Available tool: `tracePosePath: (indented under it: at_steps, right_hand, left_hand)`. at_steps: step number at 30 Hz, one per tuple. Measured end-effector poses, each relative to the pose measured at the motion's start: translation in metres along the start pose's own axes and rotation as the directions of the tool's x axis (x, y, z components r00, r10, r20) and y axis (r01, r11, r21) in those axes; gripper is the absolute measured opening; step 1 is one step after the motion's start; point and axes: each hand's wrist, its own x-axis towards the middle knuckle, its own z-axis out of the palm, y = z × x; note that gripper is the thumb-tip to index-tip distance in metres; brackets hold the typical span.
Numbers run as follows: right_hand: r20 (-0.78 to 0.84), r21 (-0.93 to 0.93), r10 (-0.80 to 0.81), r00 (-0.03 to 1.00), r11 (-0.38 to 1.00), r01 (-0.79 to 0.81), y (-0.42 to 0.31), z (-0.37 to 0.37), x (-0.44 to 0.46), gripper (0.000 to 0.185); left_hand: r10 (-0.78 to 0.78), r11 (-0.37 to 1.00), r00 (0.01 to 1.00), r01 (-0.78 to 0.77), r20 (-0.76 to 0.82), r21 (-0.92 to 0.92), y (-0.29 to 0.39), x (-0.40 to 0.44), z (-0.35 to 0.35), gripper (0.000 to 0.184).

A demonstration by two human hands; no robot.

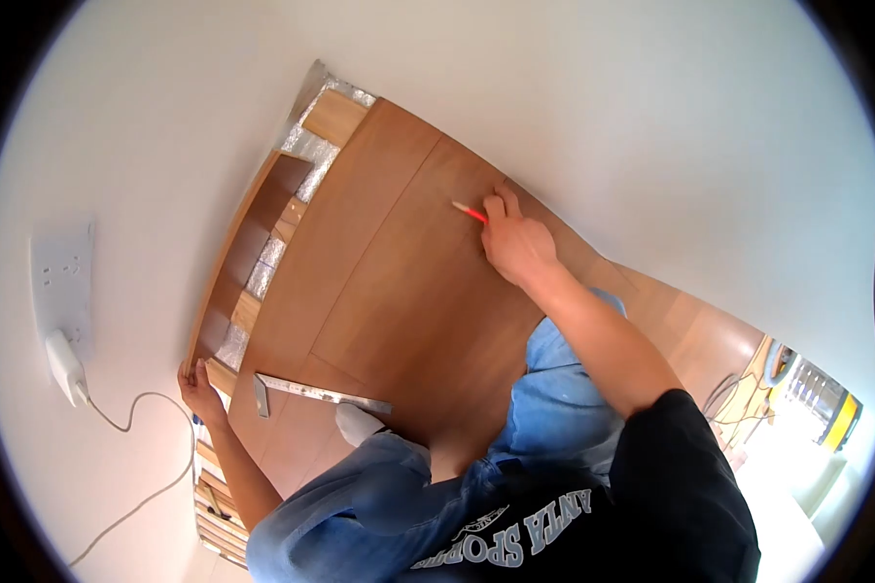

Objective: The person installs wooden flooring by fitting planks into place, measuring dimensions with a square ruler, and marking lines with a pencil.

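Note:
My left hand (pixel 200 392) grips the near end of a narrow wooden floorboard (pixel 246 255), which is tilted up on its edge beside the left wall. My right hand (pixel 517 238) rests at the far edge of the laid wood flooring (pixel 389 262), near the right wall. A red pencil (pixel 471 211) is held in its fingers, the pale tip pointing left. On the boards by my foot lies a metal try square (pixel 323 393). Between the laid boards and the left wall, wooden battens (pixel 334 118) and silver foil underlay (pixel 310 148) show.
A socket panel (pixel 60 272) with a white plug (pixel 64 367) is on the left wall, its cable (pixel 156 496) hanging down. Wood strips (pixel 222 525) lie at lower left. A clear container with a yellow band (pixel 822 403) and loose cables (pixel 724 398) are at right.

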Motion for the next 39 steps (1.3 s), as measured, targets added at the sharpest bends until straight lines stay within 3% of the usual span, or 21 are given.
tracePosePath:
  at_steps: [4,6,7,9,10,11,13,14,15,16,18,20,21,22,24,28,31,32,36,39]
  right_hand:
    - [0.019,0.012,-0.138,0.99,0.99,0.138,-0.023,-0.022,-0.027,0.029]
    - [-0.129,-0.048,-0.292,0.948,0.956,0.288,-0.028,-0.029,-0.026,0.025]
    - [-0.114,-0.071,-0.326,0.939,0.945,0.319,-0.032,-0.037,-0.018,0.025]
    - [-0.169,-0.366,-0.587,0.792,0.783,0.503,-0.049,-0.057,0.009,0.011]
    - [-0.127,-0.471,-0.647,0.752,0.706,0.528,-0.059,-0.068,0.023,0.011]
    - [-0.075,-0.569,-0.706,0.704,0.61,0.552,-0.07,-0.082,0.038,0.012]
    - [-0.004,-0.739,-0.736,0.677,0.458,0.494,-0.102,-0.108,0.061,0.014]
    - [-0.031,-0.795,-0.79,0.613,0.391,0.463,-0.114,-0.115,0.075,0.017]
    - [-0.019,-0.777,-0.708,0.706,0.456,0.435,-0.125,-0.119,0.089,0.019]
    - [0.04,-0.84,-0.736,0.675,0.341,0.421,-0.128,-0.119,0.108,0.016]
    - [0.136,-0.89,-0.774,0.618,0.178,0.419,-0.129,-0.125,0.141,0.013]
    - [0.326,-0.882,-0.848,0.418,-0.114,0.457,-0.135,-0.137,0.165,0.006]
    - [0.342,-0.911,-0.75,0.566,-0.117,0.395,-0.149,-0.137,0.163,0.012]
    - [0.374,-0.902,-0.745,0.552,-0.154,0.403,-0.152,-0.136,0.169,0.012]
    - [0.371,-0.909,-0.713,0.595,-0.15,0.388,-0.157,-0.136,0.181,0.011]
    - [0.371,-0.911,-0.701,0.609,-0.147,0.385,-0.162,-0.13,0.189,0.013]
    - [0.394,-0.889,-0.704,0.591,-0.128,0.44,-0.165,-0.13,0.193,0.016]
    - [0.389,-0.895,-0.66,0.642,-0.104,0.435,-0.165,-0.128,0.191,0.018]
    - [0.351,-0.914,-0.574,0.74,-0.04,0.404,-0.17,-0.116,0.192,0.026]
    - [0.336,-0.909,-0.608,0.719,-0.009,0.417,-0.165,-0.114,0.192,0.028]
  left_hand:
    - [0.061,0.996,0.998,-0.062,-0.021,-0.062,0.0,0.007,0.003,0.037]
    - [0.023,0.998,1.0,-0.022,0.009,-0.066,-0.005,0.009,0.001,0.042]
    - [0.001,0.992,1.0,0.001,0.013,-0.127,-0.006,0.009,0.001,0.041]
    - [-0.074,0.997,0.997,0.074,0.017,0.024,-0.006,0.014,-0.003,0.044]
    - [-0.053,0.999,0.999,0.053,0.007,-0.01,-0.024,0.019,-0.003,0.049]
    - [-0.085,0.992,0.994,0.09,-0.067,0.09,-0.035,0.02,-0.004,0.054]
    - [-0.092,0.991,0.991,0.1,-0.096,0.084,-0.017,0.008,-0.006,0.061]
    - [-0.037,0.997,0.99,0.046,-0.139,0.061,-0.061,0.016,-0.006,0.064]
    - [0.035,0.999,0.983,-0.027,-0.179,0.046,-0.069,0.003,-0.006,0.061]
    - [0.001,0.99,0.987,-0.023,-0.16,-0.137,-0.075,-0.009,-0.001,0.054]
    - [0.012,0.983,0.993,-0.034,-0.118,-0.183,-0.077,-0.047,0.004,0.043]
    - [-0.068,0.981,0.994,0.051,-0.086,-0.186,-0.067,-0.099,0.008,0.04]
    - [-0.097,0.981,0.995,0.089,-0.036,-0.171,-0.065,-0.126,0.008,0.037]
    - [-0.131,0.974,0.991,0.121,-0.038,-0.191,-0.072,-0.151,0.006,0.037]
    - [-0.08,0.997,0.996,0.081,-0.032,0.007,-0.098,-0.196,-0.007,0.034]
    - [-0.217,0.967,0.976,0.214,0.007,0.141,-0.178,-0.256,-0.063,0.034]
    - [-0.225,0.962,0.974,0.227,-0.028,0.155,-0.253,-0.294,-0.098,0.035]
    - [-0.227,0.961,0.974,0.228,-0.025,0.156,-0.27,-0.304,-0.107,0.035]
    - [-0.215,0.969,0.975,0.221,-0.064,0.112,-0.283,-0.332,-0.118,0.034]
    - [-0.261,0.93,0.964,0.263,-0.043,0.257,-0.296,-0.342,-0.116,0.033]
